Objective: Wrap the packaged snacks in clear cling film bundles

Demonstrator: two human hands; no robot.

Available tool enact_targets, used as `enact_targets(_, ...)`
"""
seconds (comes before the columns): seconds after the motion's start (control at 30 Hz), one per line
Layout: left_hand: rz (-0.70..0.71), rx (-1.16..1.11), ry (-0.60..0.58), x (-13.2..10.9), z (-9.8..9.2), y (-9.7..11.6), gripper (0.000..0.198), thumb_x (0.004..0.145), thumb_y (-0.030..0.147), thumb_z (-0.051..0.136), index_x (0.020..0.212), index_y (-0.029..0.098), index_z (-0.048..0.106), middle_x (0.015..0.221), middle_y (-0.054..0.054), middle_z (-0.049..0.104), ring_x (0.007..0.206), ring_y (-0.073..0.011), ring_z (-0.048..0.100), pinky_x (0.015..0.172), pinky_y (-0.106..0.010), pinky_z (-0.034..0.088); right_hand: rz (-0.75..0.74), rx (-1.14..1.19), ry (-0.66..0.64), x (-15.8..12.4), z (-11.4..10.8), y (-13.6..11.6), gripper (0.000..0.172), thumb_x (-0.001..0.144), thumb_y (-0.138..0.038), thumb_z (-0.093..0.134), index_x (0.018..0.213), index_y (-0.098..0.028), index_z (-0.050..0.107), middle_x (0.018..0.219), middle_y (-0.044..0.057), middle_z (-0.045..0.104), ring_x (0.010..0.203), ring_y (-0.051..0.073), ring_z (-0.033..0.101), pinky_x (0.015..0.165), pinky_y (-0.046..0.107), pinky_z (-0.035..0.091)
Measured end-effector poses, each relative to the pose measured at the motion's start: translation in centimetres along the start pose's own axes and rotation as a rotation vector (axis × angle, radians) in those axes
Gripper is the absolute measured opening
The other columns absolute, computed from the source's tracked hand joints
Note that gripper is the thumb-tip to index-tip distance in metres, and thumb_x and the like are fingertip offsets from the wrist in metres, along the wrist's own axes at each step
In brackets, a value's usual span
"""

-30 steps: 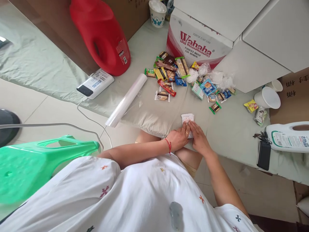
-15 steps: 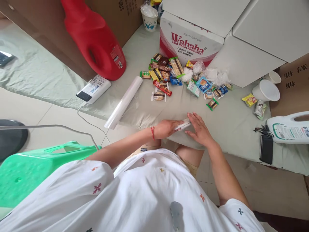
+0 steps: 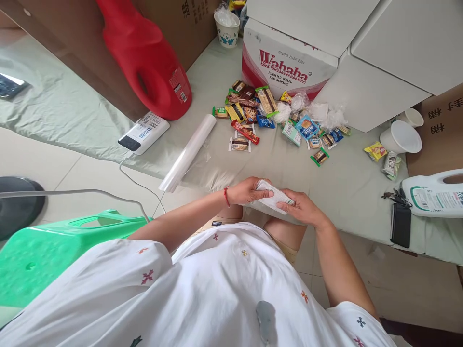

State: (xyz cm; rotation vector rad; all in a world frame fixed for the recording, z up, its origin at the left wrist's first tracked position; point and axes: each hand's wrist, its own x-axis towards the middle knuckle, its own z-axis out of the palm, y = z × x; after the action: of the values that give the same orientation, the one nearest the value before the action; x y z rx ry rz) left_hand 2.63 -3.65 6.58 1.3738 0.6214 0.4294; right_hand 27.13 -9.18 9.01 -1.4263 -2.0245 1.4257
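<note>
A flat white packet point(image 3: 274, 196) is held between both hands over the front edge of the cloth-covered surface. My left hand point(image 3: 251, 191) grips its left end, thumb across the top. My right hand point(image 3: 298, 206) pinches its right end, with a little green print beside the fingers. Beyond the hands lies a heap of wrapped snacks, among them a red packet point(image 3: 245, 131), a blue one point(image 3: 307, 126) and a small green-edged one point(image 3: 320, 157). A clear plastic roll point(image 3: 187, 153) rests to the left of my left hand.
A red jug point(image 3: 159, 72) and a white power bank point(image 3: 143, 133) with a cable are at the left. Behind the snacks stands a Wahaha box point(image 3: 285, 65). White cups point(image 3: 401, 137), a white bottle point(image 3: 434, 193) and a black case point(image 3: 401, 224) are at the right. A green stool point(image 3: 65, 255) stands lower left.
The white packet has turned so its broad face shows. My right hand has moved down from flat beside it to gripping its right end, and my left thumb now lies on top.
</note>
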Motion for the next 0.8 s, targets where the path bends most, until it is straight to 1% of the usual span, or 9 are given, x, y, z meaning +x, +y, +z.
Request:
enact_targets(0.07,-0.025,-0.013,0.019,0.2,0.1,0.1,0.056,0.081,0.069,0.073,0.097,0.015,0.070,0.081,-0.002,0.068,0.076,-0.0157,0.060,0.071,-0.026,0.047,0.035,0.108,0.042,-0.4,0.4,0.5,0.044,0.095,-0.058,0.063,0.120,-0.023,0.072,0.102,0.002,0.077,0.088,0.019,0.069,0.077,0.029,0.054)
enact_targets(0.17,-0.071,-0.067,0.225,0.4,0.2,-0.1,0.069,0.073,0.067,0.081,0.118,0.016,0.067,0.091,-0.003,0.070,0.081,-0.0173,0.061,0.070,-0.026,0.046,0.121,0.290,0.199,-0.4,1.7,1.6,0.045,0.090,-0.062,0.069,0.109,-0.021,0.074,0.083,0.000,0.074,0.074,0.019,0.066,0.068,0.030,0.054)
enact_targets(0.23,-0.133,-0.160,0.377,0.4,0.3,-0.5,0.084,0.073,0.068,0.081,0.137,0.018,0.058,0.104,-0.005,0.070,0.080,-0.0157,0.060,0.065,-0.025,0.043,0.169,0.459,0.335,-0.2,2.9,2.0,0.048,0.085,-0.065,0.073,0.104,-0.022,0.073,0.084,0.001,0.075,0.072,0.020,0.068,0.067,0.033,0.057)
enact_targets(0.3,-0.165,-0.251,0.425,0.3,0.5,-0.8,0.087,0.074,0.069,0.079,0.141,0.020,0.054,0.109,-0.006,0.069,0.074,-0.0124,0.056,0.058,-0.023,0.037,0.204,0.596,0.464,0.2,4.3,1.8,0.051,0.081,-0.068,0.075,0.103,-0.022,0.072,0.091,0.003,0.076,0.073,0.022,0.071,0.067,0.036,0.060)
enact_targets(0.4,-0.131,-0.365,0.358,0.4,1.5,-1.0,0.074,0.068,0.069,0.085,0.116,0.015,0.067,0.090,-0.003,0.067,0.061,-0.0080,0.047,0.052,-0.022,0.028,0.219,0.705,0.497,0.9,6.3,1.0,0.056,0.080,-0.071,0.074,0.109,-0.022,0.072,0.093,0.005,0.077,0.071,0.023,0.071,0.066,0.037,0.061)
enact_targets(0.5,-0.140,-0.518,0.332,0.9,2.9,-1.2,0.066,0.064,0.072,0.086,0.088,0.013,0.064,0.065,0.003,0.056,0.052,-0.0059,0.039,0.050,-0.023,0.024,0.194,0.751,0.444,1.1,7.4,0.5,0.059,0.086,-0.073,0.067,0.117,-0.022,0.071,0.093,0.006,0.077,0.074,0.024,0.072,0.065,0.037,0.061)
enact_targets(0.6,-0.139,-0.567,0.377,1.6,3.9,-1.5,0.068,0.063,0.075,0.085,0.080,0.014,0.062,0.060,0.004,0.051,0.052,-0.0061,0.039,0.050,-0.024,0.023,0.194,0.570,0.521,1.0,6.9,0.9,0.058,0.090,-0.073,0.061,0.109,-0.020,0.072,0.093,0.008,0.077,0.081,0.025,0.072,0.070,0.037,0.059)
enact_targets(0.7,-0.112,-0.536,0.398,2.0,4.5,-1.6,0.070,0.063,0.080,0.082,0.080,0.014,0.063,0.064,0.003,0.053,0.056,-0.0073,0.041,0.053,-0.024,0.027,0.170,0.385,0.679,0.8,6.1,1.4,0.061,0.087,-0.073,0.066,0.116,-0.020,0.070,0.112,0.011,0.077,0.099,0.027,0.071,0.084,0.039,0.059)
enact_targets(0.8,-0.105,-0.399,0.358,2.2,4.7,-1.3,0.072,0.068,0.087,0.071,0.072,0.016,0.060,0.060,0.003,0.049,0.055,-0.0087,0.038,0.054,-0.026,0.027,0.089,0.545,0.639,1.0,6.4,1.4,0.060,0.090,-0.069,0.063,0.129,-0.023,0.065,0.128,0.011,0.073,0.110,0.027,0.070,0.091,0.040,0.059)
